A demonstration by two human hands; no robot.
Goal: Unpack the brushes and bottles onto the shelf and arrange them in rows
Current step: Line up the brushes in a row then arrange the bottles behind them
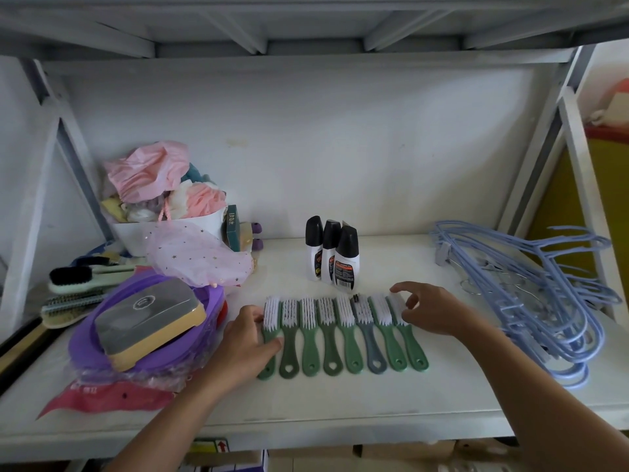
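- Eight white-bristled plastic brushes (343, 338), seven green and one grey, are lying side by side on the white shelf board (340, 403), handles pointing toward the front edge.
- The left hand (245, 338) is gripping the leftmost green brush (272, 311), thumb lying across its handle.
- The right hand (432, 308) is pinching the bristle head of the rightmost green brush (417, 352) with bent fingers.
- Three white black-capped bottles (332, 253) are standing clustered just behind the row.

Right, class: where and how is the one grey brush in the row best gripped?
Probably its narrow handle, pinched from above on the near side: the grey brush lies flat, handle toward the viewer, with green brushes tight on both sides.
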